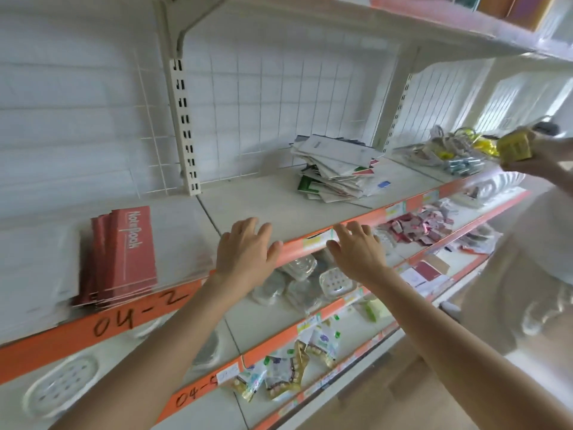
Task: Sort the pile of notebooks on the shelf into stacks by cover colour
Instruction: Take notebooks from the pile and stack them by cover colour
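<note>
Left hand [245, 252] and right hand [356, 254] both empty, fingers straight and spread, at the orange front edge of the shelf [266, 203], mid-frame; pile of notebooks [338, 169] upper centre-right, well apart from both; red notebook stack [124, 256] at left; another person's hand [539, 156] grips a yellow box [514, 147] far right; soap dishes [336, 282] on the tier below.

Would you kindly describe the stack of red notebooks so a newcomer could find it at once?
Look along the shelf whose orange edge reads 04-2. Just behind that marking lies the stack of red notebooks. Unlike the jumbled, mostly white pile of notebooks further right, it is neat, all red, lettered NoteBook in white.
</note>
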{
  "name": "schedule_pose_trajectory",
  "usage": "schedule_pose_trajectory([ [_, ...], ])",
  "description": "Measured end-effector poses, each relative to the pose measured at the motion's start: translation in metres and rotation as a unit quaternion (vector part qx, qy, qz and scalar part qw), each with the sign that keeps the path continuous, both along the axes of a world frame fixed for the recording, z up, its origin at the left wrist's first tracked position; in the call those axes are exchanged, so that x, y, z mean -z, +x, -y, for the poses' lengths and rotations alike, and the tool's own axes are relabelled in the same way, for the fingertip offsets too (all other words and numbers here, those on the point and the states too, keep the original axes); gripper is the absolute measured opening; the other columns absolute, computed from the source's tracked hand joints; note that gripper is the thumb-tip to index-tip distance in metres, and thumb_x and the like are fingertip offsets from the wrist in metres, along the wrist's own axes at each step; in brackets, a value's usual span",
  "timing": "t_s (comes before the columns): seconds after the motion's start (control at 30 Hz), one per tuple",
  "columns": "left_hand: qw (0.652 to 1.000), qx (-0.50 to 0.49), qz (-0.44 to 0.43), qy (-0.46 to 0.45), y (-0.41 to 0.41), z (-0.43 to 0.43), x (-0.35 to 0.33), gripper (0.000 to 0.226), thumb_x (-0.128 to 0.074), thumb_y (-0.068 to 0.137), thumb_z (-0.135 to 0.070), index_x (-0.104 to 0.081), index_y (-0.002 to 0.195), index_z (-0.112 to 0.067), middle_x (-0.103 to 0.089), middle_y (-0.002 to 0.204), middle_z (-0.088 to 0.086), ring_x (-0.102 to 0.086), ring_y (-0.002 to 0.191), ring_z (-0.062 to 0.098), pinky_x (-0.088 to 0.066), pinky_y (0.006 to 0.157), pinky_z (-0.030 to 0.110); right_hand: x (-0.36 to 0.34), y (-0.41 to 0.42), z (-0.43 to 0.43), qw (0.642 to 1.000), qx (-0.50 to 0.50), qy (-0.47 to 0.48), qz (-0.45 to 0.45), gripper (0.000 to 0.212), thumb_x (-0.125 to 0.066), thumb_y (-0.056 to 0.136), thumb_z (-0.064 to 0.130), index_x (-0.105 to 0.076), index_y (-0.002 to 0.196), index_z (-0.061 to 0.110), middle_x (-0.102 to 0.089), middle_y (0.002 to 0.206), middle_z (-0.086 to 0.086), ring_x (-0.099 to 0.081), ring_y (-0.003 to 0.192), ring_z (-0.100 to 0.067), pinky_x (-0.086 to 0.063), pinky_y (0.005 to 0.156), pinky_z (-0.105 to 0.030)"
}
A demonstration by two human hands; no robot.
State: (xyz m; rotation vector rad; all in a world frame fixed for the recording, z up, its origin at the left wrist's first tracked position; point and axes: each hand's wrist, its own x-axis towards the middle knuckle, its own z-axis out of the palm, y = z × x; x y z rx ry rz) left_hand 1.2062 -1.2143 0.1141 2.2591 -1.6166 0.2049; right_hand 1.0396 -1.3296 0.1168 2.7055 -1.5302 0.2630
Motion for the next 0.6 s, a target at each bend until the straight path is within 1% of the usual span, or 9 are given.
schedule_pose_trajectory([
  [0.07,1.000,0.003,-0.011,-0.014,-0.012,0.021,-0.002,0.076,-0.013,0.077,-0.054,-0.064,0.110,-0.008,-0.059,0.114,0.015,-0.054,0.107,0.037,-0.045,0.081,0.044,-0.002,-0.012,0.022,1.000,-0.003,-0.001,-0.005,0.042,-0.038,0.097,0.037,-0.043,0.133,0.016,-0.042,0.137,-0.011,-0.037,0.125,-0.031,-0.036,0.096,-0.040],
  [0.13,1.000,0.002,-0.002,0.005,-0.022,0.041,-0.005,0.083,-0.005,0.073,-0.056,-0.059,0.118,-0.011,-0.055,0.122,0.012,-0.049,0.114,0.034,-0.042,0.086,0.041,-0.005,-0.022,0.041,1.000,0.001,-0.003,-0.002,0.042,-0.037,0.098,0.038,-0.042,0.134,0.016,-0.041,0.138,-0.011,-0.036,0.127,-0.030,-0.037,0.096,-0.040],
  [0.17,1.000,0.001,-0.003,0.018,-0.027,0.049,-0.007,0.081,-0.006,0.076,-0.056,-0.056,0.122,-0.012,-0.053,0.126,0.011,-0.046,0.118,0.032,-0.040,0.088,0.040,-0.006,-0.027,0.049,1.000,0.005,-0.002,0.002,0.042,-0.037,0.098,0.038,-0.042,0.134,0.017,-0.041,0.139,-0.010,-0.036,0.127,-0.030,-0.037,0.096,-0.041],
  [0.23,0.999,-0.004,0.005,0.042,-0.030,0.069,-0.007,0.059,-0.022,0.091,-0.051,-0.051,0.128,-0.015,-0.047,0.133,0.008,-0.041,0.123,0.029,-0.037,0.091,0.036,-0.006,-0.033,0.065,1.000,0.013,0.004,0.011,0.043,-0.037,0.098,0.039,-0.042,0.134,0.017,-0.041,0.139,-0.009,-0.036,0.128,-0.030,-0.038,0.096,-0.042],
  [0.27,0.999,0.000,0.015,0.046,-0.031,0.080,-0.006,0.050,-0.030,0.095,-0.046,-0.048,0.130,-0.016,-0.045,0.136,0.007,-0.039,0.125,0.028,-0.036,0.093,0.035,-0.005,-0.035,0.073,1.000,0.015,0.007,0.015,0.043,-0.038,0.098,0.039,-0.042,0.135,0.016,-0.041,0.139,-0.010,-0.036,0.128,-0.030,-0.038,0.096,-0.042],
  [0.3,0.999,0.001,0.019,0.051,-0.032,0.090,-0.005,0.046,-0.033,0.097,-0.043,-0.047,0.131,-0.016,-0.043,0.137,0.006,-0.038,0.126,0.027,-0.035,0.094,0.035,-0.005,-0.036,0.081,1.000,0.015,0.010,0.017,0.044,-0.038,0.098,0.039,-0.042,0.135,0.016,-0.041,0.139,-0.010,-0.036,0.128,-0.030,-0.038,0.096,-0.042],
  [0.43,0.998,-0.001,0.012,0.060,-0.032,0.128,-0.005,0.048,-0.028,0.096,-0.044,-0.047,0.130,-0.016,-0.044,0.136,0.007,-0.038,0.126,0.026,-0.034,0.096,0.035,-0.005,-0.035,0.118,1.000,0.011,0.014,0.026,0.044,-0.039,0.098,0.038,-0.043,0.135,0.014,-0.045,0.135,-0.011,-0.038,0.126,-0.032,-0.039,0.097,-0.044],
  [0.53,0.999,-0.007,0.006,0.051,-0.026,0.157,-0.006,0.044,-0.035,0.097,-0.041,-0.047,0.131,-0.015,-0.045,0.135,0.008,-0.039,0.126,0.027,-0.035,0.095,0.036,-0.007,-0.027,0.148,0.999,0.001,0.008,0.034,0.044,-0.040,0.097,0.037,-0.043,0.135,0.013,-0.047,0.131,-0.012,-0.040,0.124,-0.032,-0.040,0.096,-0.044],
  [0.6,0.999,-0.013,0.005,0.051,-0.021,0.176,-0.007,0.044,-0.035,0.097,-0.041,-0.047,0.131,-0.016,-0.045,0.136,0.008,-0.039,0.126,0.027,-0.035,0.095,0.036,-0.011,-0.019,0.170,0.999,-0.007,-0.004,0.038,0.044,-0.040,0.097,0.037,-0.043,0.135,0.014,-0.047,0.131,-0.012,-0.040,0.123,-0.032,-0.040,0.095,-0.044],
])
